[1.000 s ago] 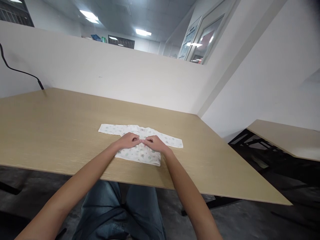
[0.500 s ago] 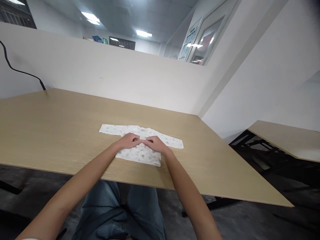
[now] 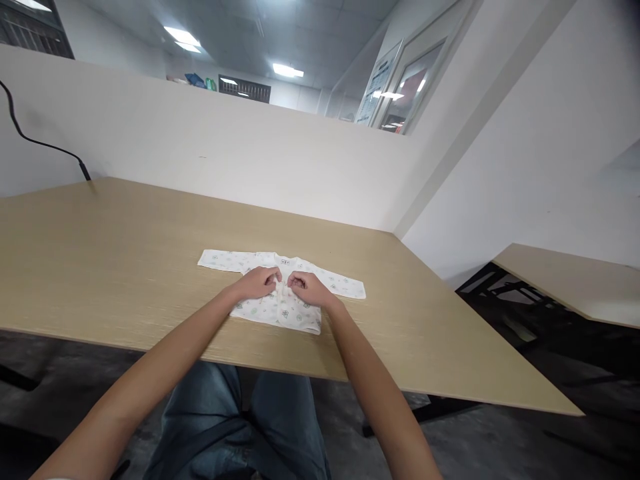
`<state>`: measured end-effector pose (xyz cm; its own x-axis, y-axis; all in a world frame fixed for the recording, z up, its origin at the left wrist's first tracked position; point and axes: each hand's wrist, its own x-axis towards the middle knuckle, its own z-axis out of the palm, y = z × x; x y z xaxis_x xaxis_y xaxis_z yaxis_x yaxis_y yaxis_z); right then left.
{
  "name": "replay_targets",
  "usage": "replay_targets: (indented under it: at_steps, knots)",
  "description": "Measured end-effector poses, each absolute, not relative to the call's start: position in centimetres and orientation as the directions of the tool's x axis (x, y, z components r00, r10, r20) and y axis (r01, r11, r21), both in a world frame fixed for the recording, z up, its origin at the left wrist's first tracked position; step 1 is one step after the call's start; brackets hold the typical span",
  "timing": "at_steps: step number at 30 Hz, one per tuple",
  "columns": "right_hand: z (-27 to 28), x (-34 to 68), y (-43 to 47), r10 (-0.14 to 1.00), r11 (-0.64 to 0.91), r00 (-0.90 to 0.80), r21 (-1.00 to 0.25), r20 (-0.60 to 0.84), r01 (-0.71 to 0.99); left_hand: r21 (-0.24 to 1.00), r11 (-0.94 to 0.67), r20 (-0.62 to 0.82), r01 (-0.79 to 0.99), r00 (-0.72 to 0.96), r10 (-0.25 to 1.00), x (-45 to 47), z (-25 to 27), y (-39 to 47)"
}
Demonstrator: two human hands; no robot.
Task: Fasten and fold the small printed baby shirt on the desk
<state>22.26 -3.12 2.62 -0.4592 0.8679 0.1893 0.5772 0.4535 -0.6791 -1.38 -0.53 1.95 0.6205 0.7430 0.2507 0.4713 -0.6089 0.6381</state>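
Note:
A small white long-sleeved baby shirt with a scattered print lies spread out, sleeves stretched to both sides, collar pointing away from me. My left hand rests on the left half of its chest, fingers curled and pinching the cloth near the front middle. Opposite it, my right hand is curled in the same way over the right half, its fingertips closed at the cloth. A narrow gap separates the two hands, and the cloth between them is slightly rumpled. The fingertips are partly hidden.
The shirt lies on a light wooden table, close to its front edge. A white partition rises behind it. At the far left a black cable runs down to the tabletop. Another table stands to the right.
My hands, whose fingertips met at the middle of the shirt, have drawn a little apart to left and right. The shirt lies in the same place.

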Motion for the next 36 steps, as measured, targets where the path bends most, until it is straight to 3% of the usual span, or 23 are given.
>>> replay_targets:
  at_steps: [14, 36]
  knots:
    - [3.14, 22.11, -3.45, 0.865, 0.467, -0.462, -0.656, 0.198, 0.593, 0.559, -0.572, 0.257, 0.600, 0.530, 0.808, -1.23, 2.50, -0.74]
    - [2.36, 22.29, -2.89, 0.856, 0.484, -0.468, -0.655, 0.219, 0.580, 0.534, -0.613, 0.288, 0.583, 0.556, 0.780, -1.17, 2.10, -0.69]
